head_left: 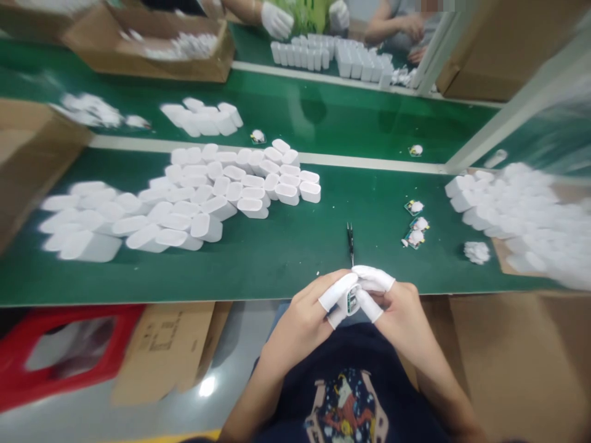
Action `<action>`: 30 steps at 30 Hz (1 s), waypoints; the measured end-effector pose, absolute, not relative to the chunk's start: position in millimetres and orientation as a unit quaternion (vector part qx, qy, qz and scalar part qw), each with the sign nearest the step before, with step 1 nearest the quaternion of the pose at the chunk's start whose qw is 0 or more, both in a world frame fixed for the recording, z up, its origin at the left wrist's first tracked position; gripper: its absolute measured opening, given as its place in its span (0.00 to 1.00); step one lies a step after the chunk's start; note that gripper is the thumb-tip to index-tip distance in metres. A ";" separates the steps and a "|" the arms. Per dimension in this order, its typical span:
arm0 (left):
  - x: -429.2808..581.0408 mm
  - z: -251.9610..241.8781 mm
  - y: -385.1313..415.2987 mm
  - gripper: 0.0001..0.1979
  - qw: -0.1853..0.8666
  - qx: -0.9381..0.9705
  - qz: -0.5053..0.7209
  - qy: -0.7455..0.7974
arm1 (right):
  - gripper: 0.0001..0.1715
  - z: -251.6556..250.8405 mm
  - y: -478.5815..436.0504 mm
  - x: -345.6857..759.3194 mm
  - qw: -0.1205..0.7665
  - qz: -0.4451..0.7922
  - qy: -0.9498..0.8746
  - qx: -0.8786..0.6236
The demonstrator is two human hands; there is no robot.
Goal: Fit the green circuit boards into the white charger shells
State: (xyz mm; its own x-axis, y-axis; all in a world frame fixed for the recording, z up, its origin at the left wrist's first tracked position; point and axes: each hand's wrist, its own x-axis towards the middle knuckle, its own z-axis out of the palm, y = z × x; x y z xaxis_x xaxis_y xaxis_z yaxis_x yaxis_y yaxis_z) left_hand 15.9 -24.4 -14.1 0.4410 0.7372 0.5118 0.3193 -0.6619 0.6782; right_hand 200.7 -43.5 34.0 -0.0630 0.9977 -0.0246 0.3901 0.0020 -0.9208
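Note:
Both my hands meet at the table's front edge around one white plastic housing (353, 303), its open end facing me and a green circuit board showing inside. My left hand (310, 314) grips it from the left, with white finger cots on the thumb and a finger. From the right, my right hand (392, 307) closes on the same housing, also in finger cots. Just beyond my fingertips lies a pair of black tweezers (350, 240), pointing away from me. Right of the tweezers rest several small circuit boards with white parts (416, 237).
Many white housings (203, 195) stand at the left. More fill a cardboard box (510, 261) at the right, near a small white pile (477, 252). Across the green table (277, 258), co-workers' hands (277, 21) are near rows of housings. A red crate (13, 384) sits below left.

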 end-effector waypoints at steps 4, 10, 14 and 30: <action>19.3 -17.5 -20.7 0.22 0.229 0.813 0.420 0.332 | 0.19 27.1 -39.7 201.8 0.360 0.346 -0.619 -0.607; 22.4 -22.2 -16.2 0.23 0.265 0.796 0.421 0.345 | 0.19 17.3 -33.5 207.8 0.397 0.472 -0.572 -0.540; 27.7 -30.4 -16.9 0.25 0.237 0.801 0.411 0.364 | 0.16 8.8 -28.0 211.6 0.400 0.465 -0.558 -0.558; 32.0 -31.5 17.4 0.35 0.295 0.765 0.449 0.356 | 0.27 33.5 46.7 253.1 0.228 0.243 -0.765 -0.551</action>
